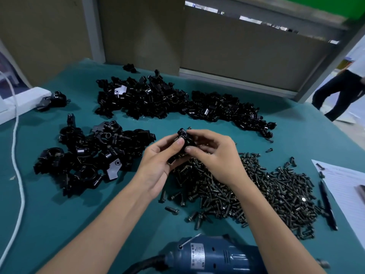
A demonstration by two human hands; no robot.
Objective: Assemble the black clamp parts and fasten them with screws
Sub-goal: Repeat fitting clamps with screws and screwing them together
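A person's left hand (158,165) and right hand (215,155) grip a black clamp (184,138) together above a heap of screws (256,190) on the green tabletop (59,224), clamp parts (158,97) heaped toward its far edge, a blue power tool (213,256) at the near edge.

Glossy black clamp parts (142,99) heap at upper middle on the desk's (59,214) matt teal cloth, dull dark metal screws (256,190) lower right beside white paper (347,186).
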